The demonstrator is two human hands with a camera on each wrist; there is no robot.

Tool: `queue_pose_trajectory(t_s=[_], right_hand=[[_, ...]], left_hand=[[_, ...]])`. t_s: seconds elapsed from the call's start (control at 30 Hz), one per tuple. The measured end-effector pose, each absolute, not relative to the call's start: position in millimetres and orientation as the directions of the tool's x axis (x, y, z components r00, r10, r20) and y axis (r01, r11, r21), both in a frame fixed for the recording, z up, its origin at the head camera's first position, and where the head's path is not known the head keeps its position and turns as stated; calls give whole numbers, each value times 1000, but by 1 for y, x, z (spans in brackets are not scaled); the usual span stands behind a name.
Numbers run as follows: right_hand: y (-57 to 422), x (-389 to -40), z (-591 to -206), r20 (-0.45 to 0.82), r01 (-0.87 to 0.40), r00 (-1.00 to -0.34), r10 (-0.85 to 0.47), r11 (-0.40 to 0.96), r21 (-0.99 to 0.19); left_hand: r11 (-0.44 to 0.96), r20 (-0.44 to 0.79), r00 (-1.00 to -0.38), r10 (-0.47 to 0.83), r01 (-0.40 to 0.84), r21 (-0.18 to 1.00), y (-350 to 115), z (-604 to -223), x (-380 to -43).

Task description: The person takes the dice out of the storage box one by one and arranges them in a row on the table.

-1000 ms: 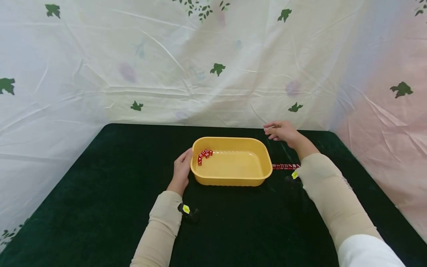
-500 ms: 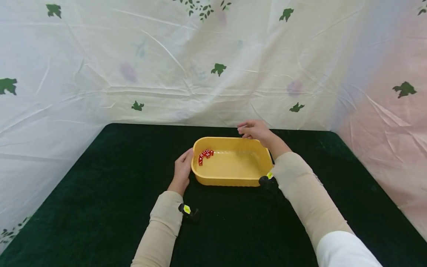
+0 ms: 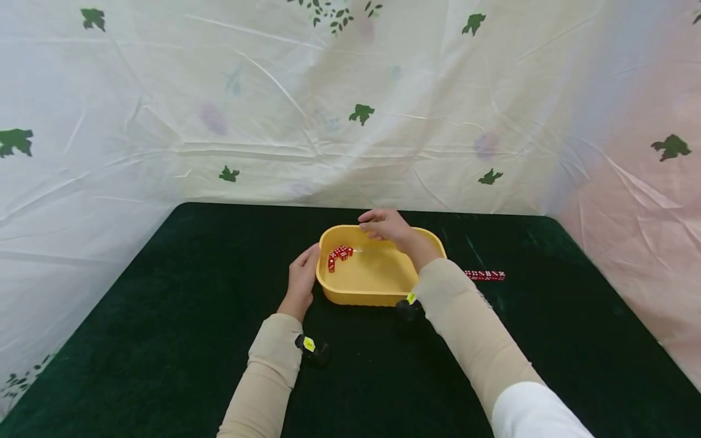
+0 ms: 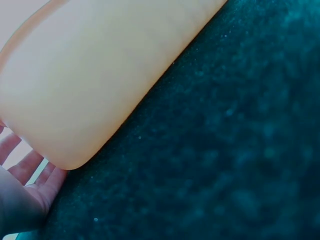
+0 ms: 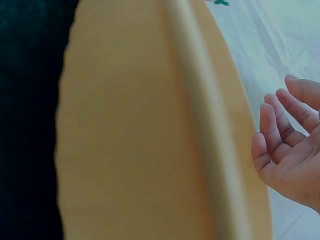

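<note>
A yellow plastic tub [image 3: 378, 299] stands on the dark green cloth, with several red dice [image 3: 341, 253] inside at its left end. My left hand [image 3: 299, 280] rests against the tub's left end, its fingers [image 4: 26, 167] along the outer wall in the left wrist view. Over the tub's far side is my right hand [image 3: 387, 225]; in the right wrist view its fingers [image 5: 268, 120] are loosely bent with nothing between them. A row of red dice [image 3: 484, 275] lies on the cloth right of the tub, partly hidden by my right forearm.
Dark green cloth [image 3: 164, 316] covers the table. A pale curtain [image 3: 263, 109] with green leaf prints hangs behind the table's far edge and along both sides. Small black cameras with yellow tags are worn on both wrists.
My right hand has moved left from beyond the tub's right end to over its far rim. The left hand, the tub and the dice stay in place.
</note>
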State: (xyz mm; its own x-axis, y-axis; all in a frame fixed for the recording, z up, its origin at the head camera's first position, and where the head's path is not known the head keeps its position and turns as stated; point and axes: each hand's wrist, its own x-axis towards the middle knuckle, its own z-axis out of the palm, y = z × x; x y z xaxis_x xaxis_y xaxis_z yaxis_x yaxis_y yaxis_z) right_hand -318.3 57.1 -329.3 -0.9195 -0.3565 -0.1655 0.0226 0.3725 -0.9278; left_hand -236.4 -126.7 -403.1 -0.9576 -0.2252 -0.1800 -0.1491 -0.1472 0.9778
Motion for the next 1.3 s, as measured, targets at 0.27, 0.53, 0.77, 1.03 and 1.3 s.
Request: queue_pose_trajectory(t_s=[0.27, 0.53, 0.77, 1.03, 1.3], right_hand=[[38, -311, -340, -209, 53, -902, -378, 382, -923], [29, -309, -357, -238, 58, -888, -393, 418, -907], [26, -307, -369, -239, 34, -884, -403, 454, -890], [25, -307, -374, -280, 43, -873, -399, 509, -860], [23, -308, -380, -275, 15, -871, -408, 537, -844]], left_hand=[[-152, -176, -958, -226, -144, 978, -126, -402, -238], [-150, -170, -959, -229, -138, 979, -127, -401, -236], [-152, -168, -957, -236, -134, 979, -126, -403, -236], [-140, -171, -956, -237, -141, 980, -125, -402, -234], [-150, -174, -956, -235, -141, 979, -125, -402, -234]])
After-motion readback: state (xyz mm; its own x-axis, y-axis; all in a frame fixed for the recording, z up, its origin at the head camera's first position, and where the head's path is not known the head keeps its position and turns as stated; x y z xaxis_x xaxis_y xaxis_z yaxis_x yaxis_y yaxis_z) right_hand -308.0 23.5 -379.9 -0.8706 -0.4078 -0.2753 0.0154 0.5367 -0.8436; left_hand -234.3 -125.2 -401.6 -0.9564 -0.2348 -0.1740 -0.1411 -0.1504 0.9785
